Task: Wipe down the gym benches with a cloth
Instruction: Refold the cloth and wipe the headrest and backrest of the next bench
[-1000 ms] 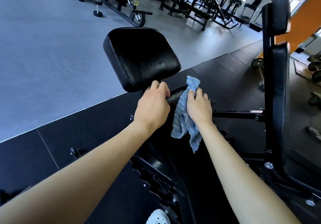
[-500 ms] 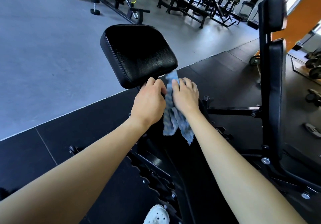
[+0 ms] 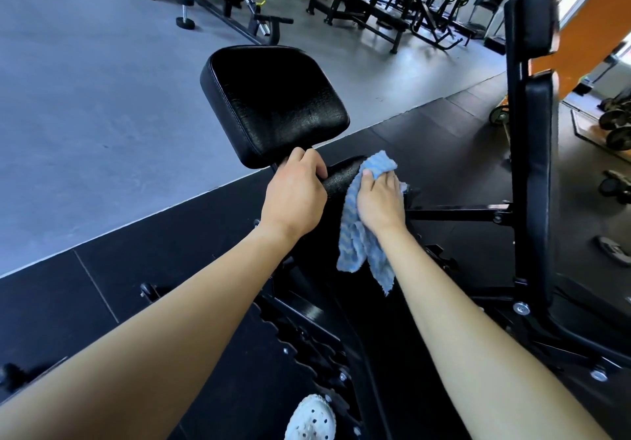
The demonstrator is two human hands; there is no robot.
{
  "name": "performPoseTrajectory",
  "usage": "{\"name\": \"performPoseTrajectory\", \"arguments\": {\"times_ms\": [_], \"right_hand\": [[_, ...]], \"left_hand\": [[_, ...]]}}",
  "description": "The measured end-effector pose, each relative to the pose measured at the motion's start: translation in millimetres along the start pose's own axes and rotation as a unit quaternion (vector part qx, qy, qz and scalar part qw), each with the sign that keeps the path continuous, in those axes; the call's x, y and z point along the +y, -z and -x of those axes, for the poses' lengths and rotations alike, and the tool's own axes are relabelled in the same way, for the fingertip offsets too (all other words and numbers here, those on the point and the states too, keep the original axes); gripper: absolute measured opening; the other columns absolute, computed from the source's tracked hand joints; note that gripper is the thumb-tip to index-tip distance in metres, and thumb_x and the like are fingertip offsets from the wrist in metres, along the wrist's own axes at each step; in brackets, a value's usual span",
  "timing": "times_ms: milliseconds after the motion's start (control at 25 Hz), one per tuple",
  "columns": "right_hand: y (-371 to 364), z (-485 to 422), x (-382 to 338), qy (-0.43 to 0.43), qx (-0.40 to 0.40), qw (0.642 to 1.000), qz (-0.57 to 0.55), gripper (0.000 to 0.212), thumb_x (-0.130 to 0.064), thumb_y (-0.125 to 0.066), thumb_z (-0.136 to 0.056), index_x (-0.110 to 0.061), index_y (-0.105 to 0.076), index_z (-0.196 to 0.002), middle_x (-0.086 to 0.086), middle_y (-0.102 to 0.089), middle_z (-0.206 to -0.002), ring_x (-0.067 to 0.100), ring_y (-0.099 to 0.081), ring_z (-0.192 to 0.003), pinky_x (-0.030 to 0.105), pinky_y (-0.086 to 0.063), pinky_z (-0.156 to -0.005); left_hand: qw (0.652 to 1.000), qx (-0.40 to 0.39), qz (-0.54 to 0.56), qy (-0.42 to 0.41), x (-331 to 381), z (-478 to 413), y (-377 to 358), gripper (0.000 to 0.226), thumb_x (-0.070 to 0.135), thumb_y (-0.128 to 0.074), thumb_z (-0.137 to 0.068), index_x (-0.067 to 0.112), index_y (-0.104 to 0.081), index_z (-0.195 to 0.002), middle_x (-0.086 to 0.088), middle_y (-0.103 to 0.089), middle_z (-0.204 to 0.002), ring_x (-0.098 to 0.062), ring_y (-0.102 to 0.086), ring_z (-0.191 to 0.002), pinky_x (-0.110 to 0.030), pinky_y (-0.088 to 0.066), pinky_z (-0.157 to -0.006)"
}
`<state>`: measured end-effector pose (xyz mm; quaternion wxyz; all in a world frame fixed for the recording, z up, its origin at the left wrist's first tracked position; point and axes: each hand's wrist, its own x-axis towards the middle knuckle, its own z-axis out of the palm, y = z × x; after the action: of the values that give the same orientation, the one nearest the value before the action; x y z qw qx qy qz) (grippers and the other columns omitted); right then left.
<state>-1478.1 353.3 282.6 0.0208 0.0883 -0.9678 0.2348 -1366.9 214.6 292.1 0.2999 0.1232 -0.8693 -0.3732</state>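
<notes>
The right hand holds 1 blue cloth, fingers curled over it, pressing it onto 1 black foam roller; the cloth's loose end hangs below the wrist. The left hand grips the roller's other end, just under 1 black seat pad. To the right stands 1 upright bench with 2 pads. Below, 1 white shoe shows.
</notes>
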Motion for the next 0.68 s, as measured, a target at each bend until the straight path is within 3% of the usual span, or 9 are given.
{"name": "performPoseTrajectory", "arguments": {"times_ms": [120,200,280,440,600,680], "right_hand": [[-12.3,59.5,-13.0,0.119,-0.012,0.993,0.022,0.066,-0.04,-0.017,-0.11,0.004,-0.007,-0.159,0.015,-0.003,-0.169,0.025,0.003,-0.157,0.039,-0.002,-0.128],[-3.8,61.9,-1.2,0.18,-0.014,0.983,0.033,0.066,-0.04,-0.018,-0.11,0.001,-0.003,-0.159,0.011,-0.001,-0.169,0.021,0.003,-0.157,0.038,-0.004,-0.128],[4.9,40.0,4.3,0.15,-0.023,0.987,0.044,0.065,-0.04,-0.016,-0.11,-0.002,0.0,-0.16,0.009,0.0,-0.17,0.02,0.002,-0.157,0.04,-0.006,-0.128],[3.1,14.9,-11.8,0.003,-0.057,0.997,0.048,0.065,-0.042,-0.011,-0.11,0.0,-0.005,-0.16,0.015,0.001,-0.17,0.029,0.003,-0.157,0.044,-0.003,-0.127],[-14.8,88.6,-29.0,0.152,-0.024,0.986,0.064,0.065,-0.043,-0.006,-0.107,-0.008,-0.011,-0.162,0.013,-0.003,-0.169,0.033,0.002,-0.157,0.046,-0.004,-0.128],[-10.6,110.3,-26.0,0.195,-0.025,0.98,0.042,0.061,-0.042,-0.014,-0.11,-0.012,-0.009,-0.163,0.009,-0.008,-0.17,0.027,0.0,-0.157,0.041,-0.006,-0.128]], "left_hand": [[1.0,0.001,0.013,0.0,-0.2,-0.1,0.8,0.031,-0.002,-0.037,-0.082,0.017,-0.057,-0.096,0.0,-0.055,-0.102,-0.027,-0.053,-0.087,-0.041,-0.045,-0.07],[1.0,-0.003,0.02,0.0,-0.2,-0.8,1.9,0.031,-0.003,-0.038,-0.082,0.016,-0.057,-0.098,-0.001,-0.056,-0.104,-0.028,-0.053,-0.088,-0.042,-0.046,-0.07],[1.0,-0.012,0.026,0.006,1.2,-0.7,4.1,0.032,-0.005,-0.039,-0.083,0.015,-0.058,-0.099,-0.002,-0.056,-0.106,-0.027,-0.053,-0.089,-0.044,-0.048,-0.073],[0.995,-0.039,0.085,0.025,-0.1,3.1,9.5,0.035,-0.004,-0.036,-0.084,0.016,-0.058,-0.103,0.002,-0.057,-0.108,-0.024,-0.054,-0.095,-0.04,-0.049,-0.08],[0.965,-0.051,0.232,0.109,-10.1,23.6,23.7,0.028,0.007,-0.034,-0.102,0.016,-0.059,-0.113,0.006,-0.062,-0.106,-0.009,-0.055,-0.088,-0.023,-0.041,-0.079],[0.951,-0.06,0.261,0.153,-9.5,34.2,33.0,0.03,0.015,-0.033,-0.108,0.015,-0.059,-0.122,0.005,-0.059,-0.086,0.002,-0.052,-0.066,-0.012,-0.038,-0.063]]}}
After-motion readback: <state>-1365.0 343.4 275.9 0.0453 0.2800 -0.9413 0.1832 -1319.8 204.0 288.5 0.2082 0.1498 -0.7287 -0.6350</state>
